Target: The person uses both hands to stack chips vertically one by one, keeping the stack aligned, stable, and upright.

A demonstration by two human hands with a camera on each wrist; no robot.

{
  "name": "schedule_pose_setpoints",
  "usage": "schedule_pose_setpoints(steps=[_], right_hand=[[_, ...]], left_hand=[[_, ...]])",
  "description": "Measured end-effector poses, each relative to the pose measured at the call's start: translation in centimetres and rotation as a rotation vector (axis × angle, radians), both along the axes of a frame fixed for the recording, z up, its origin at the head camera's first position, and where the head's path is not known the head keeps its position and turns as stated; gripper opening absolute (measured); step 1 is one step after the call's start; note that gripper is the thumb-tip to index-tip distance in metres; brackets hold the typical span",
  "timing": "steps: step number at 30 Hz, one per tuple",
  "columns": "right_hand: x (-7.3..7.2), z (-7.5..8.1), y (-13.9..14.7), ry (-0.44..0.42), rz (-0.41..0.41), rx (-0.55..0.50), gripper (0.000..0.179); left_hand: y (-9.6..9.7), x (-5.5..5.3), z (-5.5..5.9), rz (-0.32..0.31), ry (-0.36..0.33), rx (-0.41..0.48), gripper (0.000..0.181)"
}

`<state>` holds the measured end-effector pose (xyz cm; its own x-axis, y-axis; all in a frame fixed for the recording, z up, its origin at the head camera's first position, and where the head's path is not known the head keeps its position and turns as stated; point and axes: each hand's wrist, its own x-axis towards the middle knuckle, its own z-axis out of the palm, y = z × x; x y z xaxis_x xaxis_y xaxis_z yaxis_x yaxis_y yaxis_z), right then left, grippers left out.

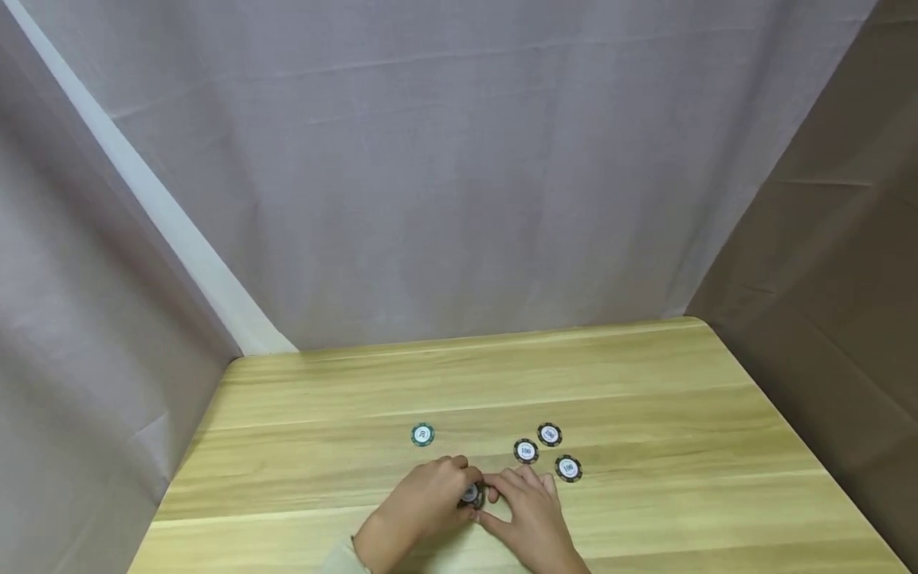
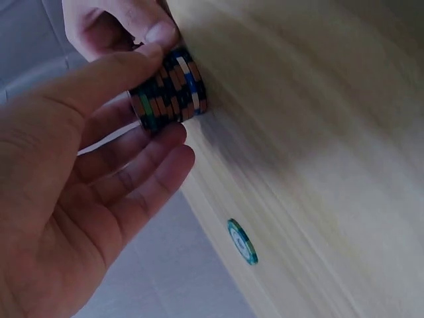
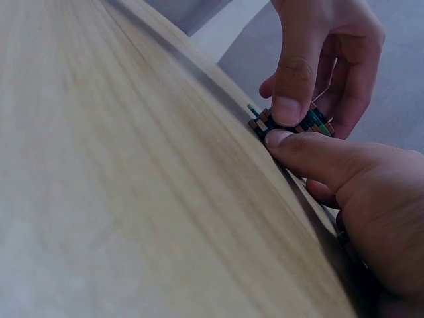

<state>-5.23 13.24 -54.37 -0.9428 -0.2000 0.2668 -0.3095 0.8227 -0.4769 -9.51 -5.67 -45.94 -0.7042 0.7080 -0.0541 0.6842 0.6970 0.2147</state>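
A stack of poker chips [image 1: 471, 495] stands on the table near its front, between both hands. Its edges in the left wrist view [image 2: 171, 93] are mostly black and orange, with one blue-and-white chip low down and a green one near the top. My left hand [image 1: 433, 494] holds the stack from the left, thumb on one side and fingers curved round the other. From the right, my right hand [image 1: 529, 514] grips it low between thumb and forefinger. In the right wrist view both thumbs press close together on the chips [image 3: 260, 126].
A green poker chip [image 1: 422, 434] lies flat beyond my left hand. Three black chips marked 100 lie beyond my right hand: one nearest [image 1: 526, 451], one farther back [image 1: 550, 434], one to the right [image 1: 569, 468]. Grey curtains [image 1: 459, 199] surround the wooden table [image 1: 323, 414].
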Motion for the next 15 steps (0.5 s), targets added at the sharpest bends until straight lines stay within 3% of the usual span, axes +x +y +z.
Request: schedule_pose_setpoints(steps=[7, 15], right_hand=[[0.01, -0.10, -0.05, -0.021, 0.011, -0.004, 0.032], [-0.01, 0.10, -0.06, 0.004, 0.000, -0.010, 0.030]], left_hand=[[0.31, 0.07, -0.26, 0.032, -0.028, -0.024, 0.035], [0.53, -0.18, -0.13, 0.013, 0.014, -0.054, 0.040]])
